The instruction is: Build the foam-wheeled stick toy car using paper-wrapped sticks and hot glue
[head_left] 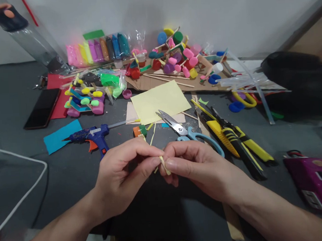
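Between the fingertips of both hands is a narrow strip of pale yellow paper [165,167], pinched from either side. My left hand [128,170] closes thumb and forefinger on its left end. My right hand [194,166] presses its thumb on the other part, with the remaining fingers curled beneath. Just beyond the hands lie blue-handled scissors [175,125], partly covered by my right hand. Behind them rests a pale yellow paper sheet [159,100]. A small orange and green piece [139,131] sits above my left hand.
A blue glue gun [95,134] lies at left near a phone [42,108]. Yellow-black cutters [240,148] and a yellow utility knife [219,134] lie at right. Colourful clay packets [101,49] and a clear bottle [34,41] stand behind. A purple device [311,183] sits far right.
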### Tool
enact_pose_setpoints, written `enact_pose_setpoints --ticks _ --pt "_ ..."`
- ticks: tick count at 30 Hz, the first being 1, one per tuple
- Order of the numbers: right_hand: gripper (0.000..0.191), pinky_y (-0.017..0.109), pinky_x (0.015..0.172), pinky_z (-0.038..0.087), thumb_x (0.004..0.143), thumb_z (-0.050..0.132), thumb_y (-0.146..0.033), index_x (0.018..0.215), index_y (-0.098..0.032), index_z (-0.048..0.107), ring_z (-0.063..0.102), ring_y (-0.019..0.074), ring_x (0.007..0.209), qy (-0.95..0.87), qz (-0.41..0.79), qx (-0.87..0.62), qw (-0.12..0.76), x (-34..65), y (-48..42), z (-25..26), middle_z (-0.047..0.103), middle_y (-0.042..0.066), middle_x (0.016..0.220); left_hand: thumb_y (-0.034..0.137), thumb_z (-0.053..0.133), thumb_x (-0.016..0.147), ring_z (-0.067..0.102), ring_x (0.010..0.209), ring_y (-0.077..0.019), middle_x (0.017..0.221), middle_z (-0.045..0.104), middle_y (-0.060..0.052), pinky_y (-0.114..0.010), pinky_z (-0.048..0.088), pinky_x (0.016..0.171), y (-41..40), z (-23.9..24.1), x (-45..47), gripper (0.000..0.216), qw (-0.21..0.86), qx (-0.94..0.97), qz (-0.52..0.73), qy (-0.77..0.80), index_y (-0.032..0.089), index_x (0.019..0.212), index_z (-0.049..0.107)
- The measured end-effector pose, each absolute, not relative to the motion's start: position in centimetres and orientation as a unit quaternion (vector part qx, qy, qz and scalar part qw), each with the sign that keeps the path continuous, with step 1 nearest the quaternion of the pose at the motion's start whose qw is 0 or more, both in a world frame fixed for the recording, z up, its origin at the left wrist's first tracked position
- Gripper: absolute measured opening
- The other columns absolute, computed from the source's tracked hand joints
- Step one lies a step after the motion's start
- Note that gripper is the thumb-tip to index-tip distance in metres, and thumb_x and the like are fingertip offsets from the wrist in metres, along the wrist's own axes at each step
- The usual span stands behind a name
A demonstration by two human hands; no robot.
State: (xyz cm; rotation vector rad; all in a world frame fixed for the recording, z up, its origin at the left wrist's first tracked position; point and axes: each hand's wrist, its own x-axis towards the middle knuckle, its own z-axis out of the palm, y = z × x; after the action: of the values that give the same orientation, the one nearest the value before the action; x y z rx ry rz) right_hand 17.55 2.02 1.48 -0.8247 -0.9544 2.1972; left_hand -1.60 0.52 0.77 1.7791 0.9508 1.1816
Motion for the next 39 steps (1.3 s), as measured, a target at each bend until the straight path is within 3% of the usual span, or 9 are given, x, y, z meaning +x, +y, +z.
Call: enact_pose_setpoints --ticks 6,11,17,24,29,31,34,37,39 --pt "0.030 0.017 0.059 0.043 0.083 0.083 -0.039 0.073 -0.014 0.070 0.057 0.0077 0.064 -0.370 0.823 -0.309 0.301 17.7 2.1 1.2 0.064 -0.002 0.067 0.005 0.064 0.093 0.065 0.070 -0.0068 0.081 0.072 0.003 -0.016 0.052 0.065 0.3 0.7 -1.6 0.018 0.388 0.698 0.462 0.386 0.021 0.098 0.071" --pt "0.024 0.017 0.061 0.046 0.087 0.080 -0.035 0.076 -0.015 0.073 0.059 0.0075 0.065 -0.375 0.823 -0.292 0.310 18.0 1.9 1.2 0.066 -0.001 0.070 0.007 0.058 0.097 0.065 0.068 -0.0045 0.084 0.069 0.005 -0.011 0.053 0.062 0.1 0.9 -1.2 0.028 0.423 0.647 0.468 0.427 0.025 0.115 0.070" --pt "0.023 0.018 0.058 0.047 0.081 0.085 -0.037 0.075 -0.017 0.076 0.059 0.0078 0.063 -0.358 0.820 -0.305 0.325 17.8 2.0 1.3 0.069 -0.001 0.072 0.007 0.050 0.099 0.060 0.065 -0.0055 0.078 0.061 0.005 -0.014 0.051 0.058 0.1 0.7 -1.0 0.022 0.407 0.610 0.522 0.436 0.022 0.094 0.065" --pt "0.022 0.018 0.056 0.044 0.082 0.083 -0.034 0.072 -0.017 0.074 0.056 0.0071 0.059 -0.343 0.826 -0.298 0.332 17.8 2.0 1.3 0.066 -0.002 0.066 0.003 0.049 0.099 0.061 0.066 -0.0077 0.074 0.060 0.005 -0.021 0.050 0.063 -0.5 -0.2 -1.8 0.024 0.323 0.710 0.479 0.403 0.021 0.104 0.064" --pt "0.022 0.019 0.056 0.042 0.083 0.083 -0.035 0.073 -0.018 0.073 0.055 0.0071 0.059 -0.336 0.825 -0.308 0.336 17.7 2.0 1.3 0.065 -0.002 0.068 0.020 0.062 0.099 0.059 0.066 -0.0116 0.077 0.061 0.002 -0.027 0.049 0.059 -0.5 -0.5 -2.2 0.008 0.303 0.736 0.493 0.352 0.021 0.107 0.063" --pt "0.022 0.019 0.056 0.042 0.083 0.083 -0.036 0.073 -0.018 0.073 0.054 0.0072 0.059 -0.333 0.825 -0.311 0.333 17.6 1.9 1.3 0.065 -0.002 0.067 0.032 0.076 0.091 0.059 0.072 -0.0146 0.085 0.062 -0.001 -0.029 0.049 0.059 -0.3 -0.5 -2.1 0.031 0.289 0.730 0.510 0.351 0.023 0.117 0.062" --pt "0.021 0.019 0.056 0.042 0.082 0.083 -0.034 0.073 -0.018 0.073 0.053 0.0071 0.059 -0.332 0.828 -0.309 0.331 17.5 1.8 1.3 0.064 -0.003 0.066 0.038 0.085 0.081 0.059 0.091 -0.0207 0.101 0.064 -0.005 -0.035 0.054 0.073 0.0 -0.2 -1.8 0.053 0.237 0.736 0.497 0.395 0.027 0.127 0.061" --pt "0.020 0.018 0.056 0.042 0.083 0.083 -0.032 0.073 -0.018 0.073 0.053 0.0066 0.059 -0.326 0.829 -0.302 0.339 17.5 1.7 1.2 0.064 -0.003 0.068 0.032 0.084 0.083 0.058 0.105 -0.0225 0.113 0.062 -0.007 -0.037 0.053 0.089 0.1 0.0 -1.7 0.047 0.215 0.758 0.467 0.401 0.025 0.124 0.063" --pt "0.019 0.018 0.057 0.043 0.084 0.082 -0.031 0.073 -0.018 0.074 0.054 0.0063 0.059 -0.324 0.830 -0.297 0.342 17.5 1.6 1.1 0.065 -0.003 0.069 0.026 0.083 0.084 0.057 0.105 -0.0198 0.112 0.060 -0.005 -0.032 0.053 0.090 0.1 0.1 -1.7 0.041 0.222 0.765 0.457 0.395 0.023 0.120 0.064"
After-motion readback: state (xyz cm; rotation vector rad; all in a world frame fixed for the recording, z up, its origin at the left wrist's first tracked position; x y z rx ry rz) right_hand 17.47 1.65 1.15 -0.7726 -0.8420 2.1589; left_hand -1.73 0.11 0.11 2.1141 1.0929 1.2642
